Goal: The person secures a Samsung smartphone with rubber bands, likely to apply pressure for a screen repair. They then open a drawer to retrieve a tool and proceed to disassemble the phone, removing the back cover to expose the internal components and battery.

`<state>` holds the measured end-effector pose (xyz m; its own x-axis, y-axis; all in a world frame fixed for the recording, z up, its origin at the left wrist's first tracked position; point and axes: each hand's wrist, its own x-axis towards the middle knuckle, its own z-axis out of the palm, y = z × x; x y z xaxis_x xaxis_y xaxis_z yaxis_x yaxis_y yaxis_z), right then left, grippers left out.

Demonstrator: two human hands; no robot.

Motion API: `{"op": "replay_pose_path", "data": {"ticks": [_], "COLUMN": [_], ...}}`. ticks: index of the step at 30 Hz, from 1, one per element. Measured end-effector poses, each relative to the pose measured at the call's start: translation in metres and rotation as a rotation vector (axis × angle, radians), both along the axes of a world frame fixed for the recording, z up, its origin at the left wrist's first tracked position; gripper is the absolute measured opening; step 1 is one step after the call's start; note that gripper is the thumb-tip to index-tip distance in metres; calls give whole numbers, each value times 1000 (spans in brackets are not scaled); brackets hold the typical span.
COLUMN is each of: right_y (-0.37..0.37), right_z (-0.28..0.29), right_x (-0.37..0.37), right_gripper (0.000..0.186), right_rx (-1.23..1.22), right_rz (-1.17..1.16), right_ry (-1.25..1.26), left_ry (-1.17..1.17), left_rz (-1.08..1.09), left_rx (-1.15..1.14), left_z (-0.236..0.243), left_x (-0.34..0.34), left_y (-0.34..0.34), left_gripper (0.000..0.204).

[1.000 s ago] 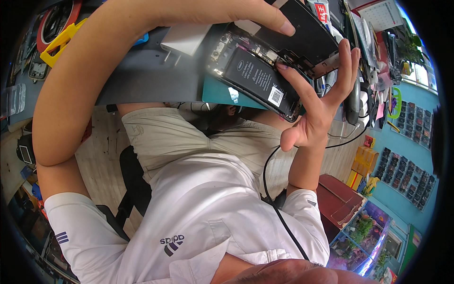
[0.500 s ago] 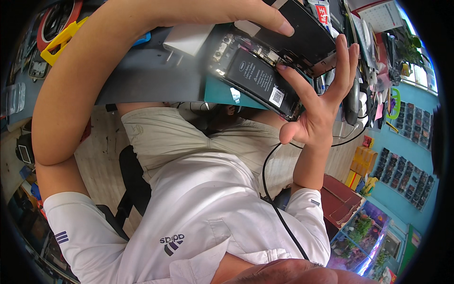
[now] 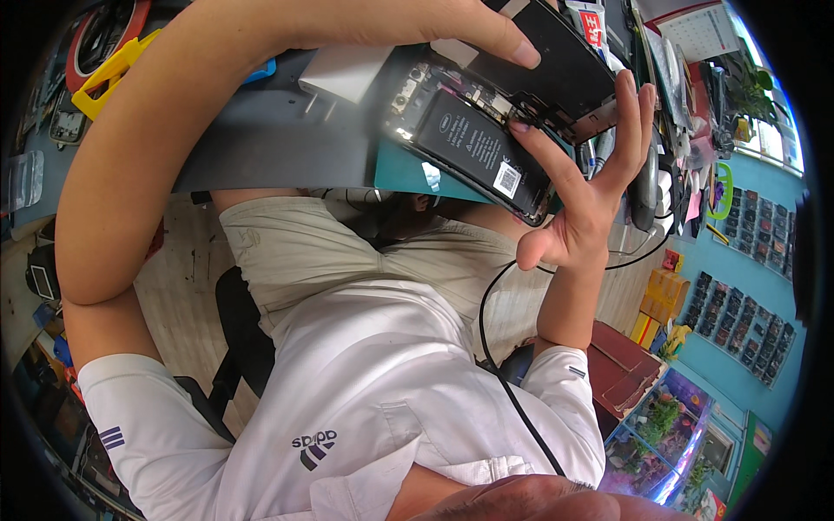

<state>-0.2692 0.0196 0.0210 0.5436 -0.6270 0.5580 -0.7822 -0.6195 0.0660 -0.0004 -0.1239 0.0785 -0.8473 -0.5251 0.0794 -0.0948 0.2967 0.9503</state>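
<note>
An opened phone point(image 3: 469, 152) lies tilted on the bench, its black battery and small circuit parts exposed. Its screen panel point(image 3: 560, 65) is raised beside the body on the far side, dark inner face showing. My left hand point(image 3: 482, 30) reaches round from the far left and grips that panel, thumb flat on its inner face; the other fingers are mostly hidden. Over the phone's near right end, my right hand point(image 3: 573, 195) has its fingers spread. Its index fingertip touches the seam between body and panel, near the connectors, and it grasps nothing.
A green mat point(image 3: 400, 169) lies partly under the phone. Close by sits a white plug adapter point(image 3: 343, 74) with its prongs out. Rightward are a red-and-white tube point(image 3: 592, 28), a dark rounded device point(image 3: 645, 198) and clutter. A black cable point(image 3: 499, 369) hangs before my shirt.
</note>
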Motion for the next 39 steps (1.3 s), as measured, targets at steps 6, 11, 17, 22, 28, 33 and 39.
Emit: {"op": "replay_pose_path", "data": {"ticks": [6,11,17,22,28,33,39], "right_y": [-1,0,0,1,2,1,-1], "right_z": [0,-1,-2,-1,-1,-2,-4], "right_x": [2,2,2,1,2,3,0], "right_gripper": [108,108,108,107,107,107,107], "right_rx": [4,-6,-21,-23,-12,-11,-21], "right_rz": [-5,-14,-5,-9,-17,-16,12], "right_ry": [2,9,-1,-4,-3,-3,-31], "left_ry": [-18,-256,-171,-154,60,80,45], "left_rz": [112,147,143,95,-6,22,7], "left_rx": [-179,-48,-109,-33,19,-26,50], "left_z": [-3,18,11,10,-8,-16,-3], "left_x": [-3,-12,-9,-8,1,-1,3], "left_y": [14,12,13,8,-1,-2,1], "left_gripper": [24,23,24,25,27,28,30]}}
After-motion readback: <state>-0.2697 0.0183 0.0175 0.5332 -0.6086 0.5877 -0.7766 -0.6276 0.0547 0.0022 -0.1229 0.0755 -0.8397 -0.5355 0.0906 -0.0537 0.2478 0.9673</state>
